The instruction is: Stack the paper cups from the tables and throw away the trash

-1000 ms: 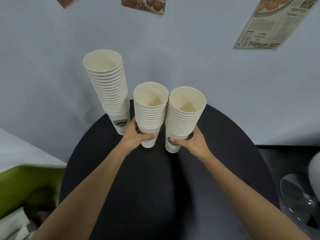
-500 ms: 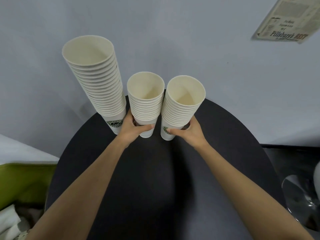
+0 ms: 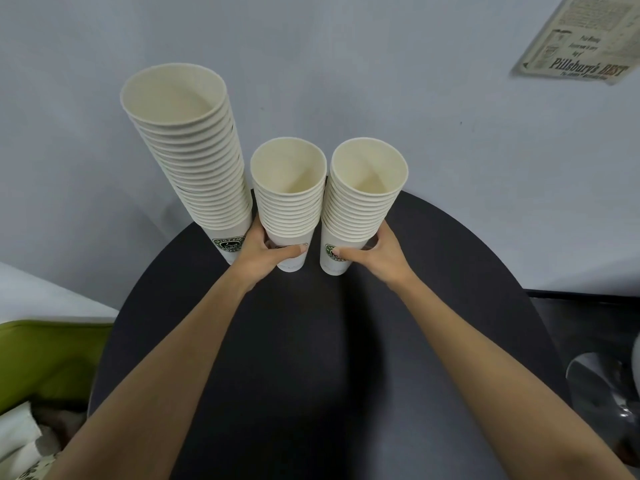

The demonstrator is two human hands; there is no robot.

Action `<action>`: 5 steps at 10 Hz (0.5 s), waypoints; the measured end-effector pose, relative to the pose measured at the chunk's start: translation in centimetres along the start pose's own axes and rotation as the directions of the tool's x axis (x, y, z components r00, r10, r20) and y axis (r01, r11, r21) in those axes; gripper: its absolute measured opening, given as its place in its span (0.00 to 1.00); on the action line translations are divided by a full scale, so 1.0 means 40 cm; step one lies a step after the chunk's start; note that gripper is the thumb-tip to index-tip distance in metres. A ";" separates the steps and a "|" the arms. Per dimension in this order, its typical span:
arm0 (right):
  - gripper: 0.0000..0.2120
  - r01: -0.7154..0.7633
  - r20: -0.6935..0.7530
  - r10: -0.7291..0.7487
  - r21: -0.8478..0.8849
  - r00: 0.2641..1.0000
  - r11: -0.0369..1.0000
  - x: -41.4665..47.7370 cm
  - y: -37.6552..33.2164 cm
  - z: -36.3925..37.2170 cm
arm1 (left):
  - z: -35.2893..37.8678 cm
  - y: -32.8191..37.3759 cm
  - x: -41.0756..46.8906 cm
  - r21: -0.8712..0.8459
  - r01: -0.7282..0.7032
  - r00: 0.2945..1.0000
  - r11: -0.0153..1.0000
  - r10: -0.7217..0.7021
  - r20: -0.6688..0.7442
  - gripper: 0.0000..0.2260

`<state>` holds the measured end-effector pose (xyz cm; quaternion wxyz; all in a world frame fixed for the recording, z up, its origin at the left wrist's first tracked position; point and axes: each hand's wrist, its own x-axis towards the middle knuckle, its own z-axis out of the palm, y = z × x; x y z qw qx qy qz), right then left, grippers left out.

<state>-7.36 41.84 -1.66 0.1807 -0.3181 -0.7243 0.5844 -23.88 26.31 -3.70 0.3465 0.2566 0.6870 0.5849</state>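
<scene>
Two white paper-cup stacks, held on our round black tabletop (image 3: 311, 358).
Left grip (image 3: 265, 254) clasps the middle stack (image 3: 289, 209) low, right grip (image 3: 379, 252) the right stack (image 3: 362, 209) just beside it; light, crushable, we judge: squeeze gently.

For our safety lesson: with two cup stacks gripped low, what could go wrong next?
The unheld tall stack of cream paper cups stands beside the left hand at the round black table's edge; a nudge might topple it. The right hand's low grip may let its shorter cup stack sway.

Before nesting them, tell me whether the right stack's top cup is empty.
Empty: the right stack's top cup shows only bare wall and bottom inside.
</scene>
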 end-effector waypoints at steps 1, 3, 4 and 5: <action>0.40 -0.004 0.033 0.005 -0.015 0.999 1.000 0.005 0.007 -0.005 | 0.005 0.005 -0.007 -0.003 0.007 1.000 1.000 -0.007 -0.019 0.39; 0.40 -0.011 0.016 0.012 -0.066 1.000 0.998 -0.026 0.019 -0.014 | 0.022 0.011 -0.051 0.001 0.007 0.997 1.000 -0.007 -0.072 0.40; 0.35 -0.010 -0.032 0.008 -0.064 0.999 0.998 -0.059 0.023 -0.021 | 0.035 0.005 -0.093 -0.003 0.023 0.996 1.000 -0.023 -0.089 0.39; 0.31 -0.035 -0.103 0.031 -0.036 0.994 0.999 -0.113 0.017 -0.012 | 0.046 0.010 -0.146 -0.015 0.078 0.989 0.997 -0.080 -0.124 0.39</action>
